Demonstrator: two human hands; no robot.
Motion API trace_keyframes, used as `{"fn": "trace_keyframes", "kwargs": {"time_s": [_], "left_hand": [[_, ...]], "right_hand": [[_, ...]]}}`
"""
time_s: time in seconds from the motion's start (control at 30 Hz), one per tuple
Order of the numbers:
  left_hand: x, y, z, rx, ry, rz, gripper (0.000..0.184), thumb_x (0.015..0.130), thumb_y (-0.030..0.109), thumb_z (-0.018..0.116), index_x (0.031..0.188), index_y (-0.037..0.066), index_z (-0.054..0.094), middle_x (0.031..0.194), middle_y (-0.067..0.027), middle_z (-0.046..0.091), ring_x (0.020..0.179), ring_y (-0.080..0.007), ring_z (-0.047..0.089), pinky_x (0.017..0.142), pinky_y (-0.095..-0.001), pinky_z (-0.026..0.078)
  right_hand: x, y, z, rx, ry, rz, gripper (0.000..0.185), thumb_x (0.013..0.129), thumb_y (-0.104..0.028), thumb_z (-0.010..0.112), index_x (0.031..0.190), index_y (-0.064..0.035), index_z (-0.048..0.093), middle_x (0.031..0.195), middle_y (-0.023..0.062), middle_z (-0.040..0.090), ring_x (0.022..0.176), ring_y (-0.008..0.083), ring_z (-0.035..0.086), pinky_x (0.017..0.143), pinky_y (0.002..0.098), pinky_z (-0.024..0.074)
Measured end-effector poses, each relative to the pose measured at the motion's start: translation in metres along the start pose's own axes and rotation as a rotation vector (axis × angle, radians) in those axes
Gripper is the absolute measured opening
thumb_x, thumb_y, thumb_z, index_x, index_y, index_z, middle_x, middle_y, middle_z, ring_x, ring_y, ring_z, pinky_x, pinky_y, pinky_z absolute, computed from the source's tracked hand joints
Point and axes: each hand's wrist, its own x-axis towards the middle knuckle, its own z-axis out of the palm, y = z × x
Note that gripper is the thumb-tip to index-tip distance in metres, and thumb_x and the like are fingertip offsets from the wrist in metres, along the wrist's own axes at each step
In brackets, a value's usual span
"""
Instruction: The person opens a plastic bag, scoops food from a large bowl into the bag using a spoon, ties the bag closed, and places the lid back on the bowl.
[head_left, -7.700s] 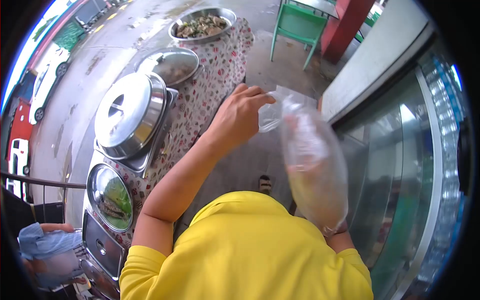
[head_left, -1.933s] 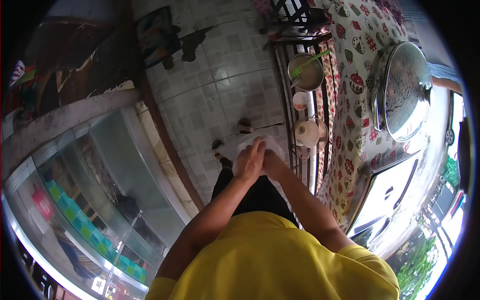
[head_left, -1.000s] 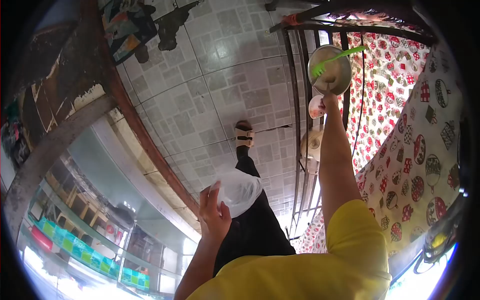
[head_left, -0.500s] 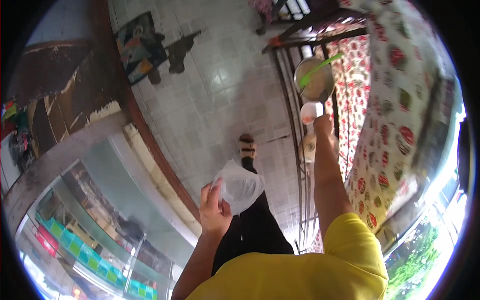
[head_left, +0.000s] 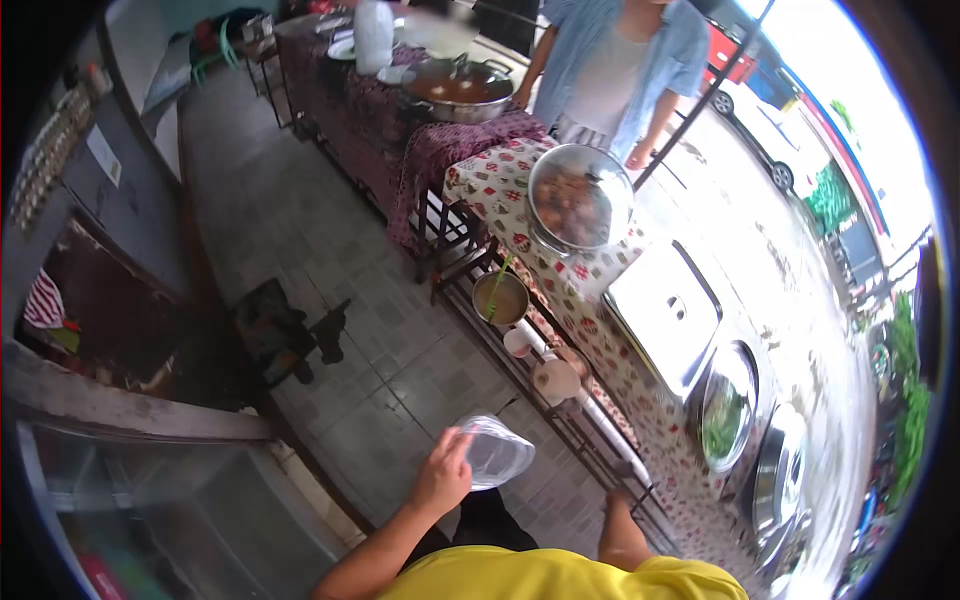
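My left hand (head_left: 443, 475) has its fingers closed on the rim of a clear plastic bag (head_left: 498, 455), which hangs open above my legs. My right hand (head_left: 618, 498) is low beside the lower rack (head_left: 535, 395), close to its rail; its fingers are too unclear to make out. A pot (head_left: 503, 302) with a green-handled utensil (head_left: 499, 282) in it rests on the rack, farther ahead. A small white cup (head_left: 517, 343) and a round beige item (head_left: 556, 382) sit nearer on the same rack.
Along the right, a table with a patterned cloth (head_left: 480, 185) carries a pot of brown food (head_left: 572, 205), a lidded steel tray (head_left: 668, 312) and a glass-lidded dish (head_left: 724, 410). A person in a blue shirt (head_left: 620, 60) stands across it. A glass cabinet (head_left: 170, 500) is at left.
My view has lifted and turned toward the table and the person. My right hand has drawn back from the rack items to nearer my body. The plastic bag stays in my left hand.
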Motion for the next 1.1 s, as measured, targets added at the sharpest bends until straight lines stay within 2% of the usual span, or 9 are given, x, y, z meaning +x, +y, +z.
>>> {"fn": "trace_keyframes", "kwargs": {"time_s": [0.03,0.1,0.17,0.23,0.3,0.43,0.47,0.87,1.1], "left_hand": [[-0.009,0.012,-0.002,0.003,-0.047,0.045,0.054,0.071,-0.006,0.052,0.124,0.003,0.051,0.114,-0.0184,0.050,0.098,-0.0368,0.058,0.082,-0.0418,0.050],[-0.026,0.032,-0.001,0.008,-0.096,0.115,0.048,0.070,-0.006,0.052,0.118,0.001,0.054,0.113,-0.0171,0.052,0.097,-0.0368,0.059,0.081,-0.0425,0.051],[-0.042,0.047,0.006,-0.011,-0.153,0.180,0.045,0.070,-0.006,0.052,0.114,0.000,0.055,0.112,-0.0169,0.053,0.097,-0.0367,0.059,0.081,-0.0426,0.050],[-0.052,0.068,0.019,-0.028,-0.192,0.255,0.042,0.070,-0.006,0.052,0.112,-0.001,0.056,0.110,-0.0178,0.053,0.097,-0.0376,0.059,0.081,-0.0425,0.051],[-0.063,0.082,0.038,-0.039,-0.231,0.336,0.042,0.070,-0.006,0.051,0.111,-0.001,0.056,0.110,-0.0179,0.053,0.097,-0.0382,0.059,0.081,-0.0427,0.051],[-0.084,0.130,0.072,-0.056,-0.378,0.370,0.041,0.071,-0.005,0.054,0.112,0.000,0.056,0.109,-0.0178,0.054,0.097,-0.0370,0.058,0.082,-0.0400,0.050],[-0.091,0.142,0.081,-0.069,-0.413,0.384,0.040,0.072,-0.004,0.054,0.112,0.000,0.056,0.110,-0.0176,0.054,0.097,-0.0370,0.058,0.083,-0.0400,0.050],[-0.235,0.290,0.262,-0.166,-0.611,0.588,0.040,0.072,-0.004,0.056,0.112,0.003,0.054,0.110,-0.0173,0.053,0.096,-0.0380,0.058,0.082,-0.0412,0.050],[-0.309,0.383,0.379,-0.224,-0.927,0.750,0.041,0.069,-0.009,0.053,0.109,-0.002,0.054,0.117,-0.0179,0.050,0.097,-0.0403,0.058,0.082,-0.0431,0.050]], "right_hand": [[0.006,0.050,0.011,-0.018,0.100,-0.034,0.033,0.086,-0.020,0.049,0.108,0.0014,0.062,0.106,0.0207,0.065,0.098,0.0345,0.064,0.082,0.0426,0.0515],[0.064,0.168,0.044,-0.090,-0.040,-0.031,0.036,0.086,-0.017,0.053,0.117,-0.0004,0.056,0.102,0.0220,0.064,0.076,0.0335,0.067,0.060,0.0462,0.0547],[-0.053,0.189,0.006,-0.145,-0.131,0.051,0.029,0.082,-0.017,0.060,0.101,0.0028,0.065,0.110,0.0215,0.063,0.104,0.0356,0.061,0.087,0.0445,0.0496],[-0.122,0.220,0.011,0.136,0.340,0.307,0.027,0.080,-0.017,0.064,0.096,0.0048,0.066,0.103,0.0224,0.065,0.102,0.0356,0.062,0.086,0.0445,0.0500],[-0.106,0.290,0.035,0.189,-0.185,0.249,0.024,0.080,-0.013,0.061,0.094,0.0069,0.065,0.100,0.0233,0.066,0.101,0.0366,0.062,0.086,0.0458,0.0502],[-0.129,0.396,0.100,0.408,0.387,0.510,0.023,0.081,-0.009,0.057,0.096,0.0078,0.063,0.105,0.0228,0.065,0.103,0.0345,0.062,0.084,0.0458,0.0502],[-0.150,0.417,0.116,0.422,0.377,0.426,0.021,0.082,-0.011,0.056,0.094,0.0052,0.063,0.098,0.0208,0.065,0.097,0.0338,0.063,0.077,0.0455,0.0506],[-0.194,0.616,0.121,1.030,0.293,0.780,0.019,0.083,-0.014,0.052,0.086,0.0020,0.061,0.086,0.0164,0.062,0.076,0.0306,0.060,0.060,0.0444,0.0469],[-0.198,0.730,0.133,1.492,0.361,0.956,0.019,0.083,-0.016,0.050,0.082,0.0001,0.059,0.079,0.0138,0.060,0.064,0.0287,0.058,0.051,0.0438,0.0448]]}}
